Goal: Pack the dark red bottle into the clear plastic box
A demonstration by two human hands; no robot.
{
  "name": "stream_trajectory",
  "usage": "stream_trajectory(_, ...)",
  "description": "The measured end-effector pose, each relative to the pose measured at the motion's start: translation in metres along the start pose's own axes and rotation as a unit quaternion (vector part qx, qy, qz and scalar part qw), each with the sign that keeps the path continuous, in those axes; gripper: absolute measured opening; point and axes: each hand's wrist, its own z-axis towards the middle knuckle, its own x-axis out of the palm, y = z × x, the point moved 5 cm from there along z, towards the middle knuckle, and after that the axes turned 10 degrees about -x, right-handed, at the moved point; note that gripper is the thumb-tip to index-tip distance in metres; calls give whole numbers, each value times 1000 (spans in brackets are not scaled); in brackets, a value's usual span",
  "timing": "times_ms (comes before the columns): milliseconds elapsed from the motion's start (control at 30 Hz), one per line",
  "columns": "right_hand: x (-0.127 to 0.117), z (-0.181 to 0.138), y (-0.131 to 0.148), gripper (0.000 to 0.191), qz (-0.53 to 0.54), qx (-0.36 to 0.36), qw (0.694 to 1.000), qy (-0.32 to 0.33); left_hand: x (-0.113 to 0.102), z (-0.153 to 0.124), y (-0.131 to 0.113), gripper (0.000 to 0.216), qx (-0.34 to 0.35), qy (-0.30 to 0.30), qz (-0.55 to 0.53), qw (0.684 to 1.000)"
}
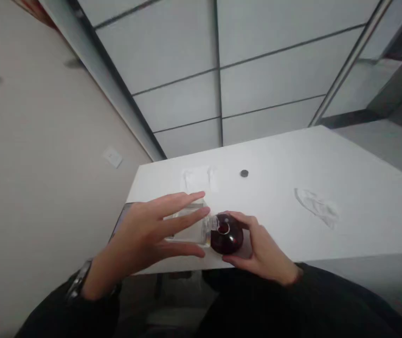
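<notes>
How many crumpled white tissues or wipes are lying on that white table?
2. One white wipe lies flat at the table's far side, just beyond the left hand. A crumpled one lies off to the right. More may be hidden under the hands.

A white tabletop (345, 178) fills the middle. A small dark round thing (244, 173) lies far back on it. A crumpled clear wrapper (317, 205) lies to the right. Another see-through wrapper (200, 178) lies flat, far and left of the round thing. A white wall switch (112, 157) sits on the left wall
</notes>
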Motion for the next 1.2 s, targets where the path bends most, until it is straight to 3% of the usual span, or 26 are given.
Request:
stream_trajectory(1033, -1, 0, -2, 78, 17, 14, 1000, 2, -1, 5, -3, 48, 16, 18, 16, 1000)
stream_trajectory(1200, 0, 0, -2, 77, 21, 23, 1000, 6, -1, 5, -4, 50, 28, -1, 24, 999)
